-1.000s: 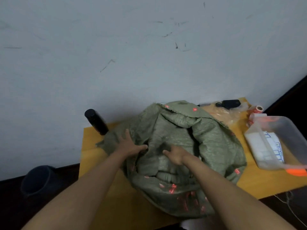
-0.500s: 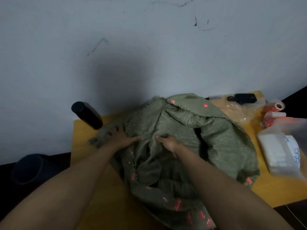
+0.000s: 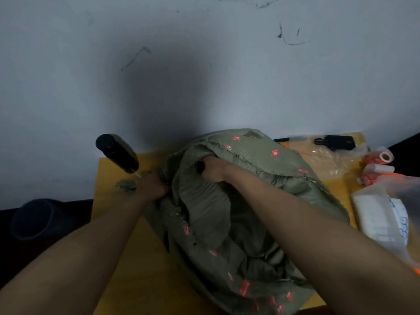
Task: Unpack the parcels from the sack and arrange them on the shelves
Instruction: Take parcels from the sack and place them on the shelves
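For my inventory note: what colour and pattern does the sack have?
The sack is olive green with small red printed marks, seen in the head view.

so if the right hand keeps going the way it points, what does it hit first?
The right hand grips a fold of the green sack and points toward the wall. Straight on it likely meets the sack's raised far rim first; depth is unclear.

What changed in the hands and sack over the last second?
Both hands went from lying flat on the sack to gripping its fabric: left hand bunches the left edge, right hand grips a fold further back, opening the mouth. The sack stays on the table; no parcels visible.
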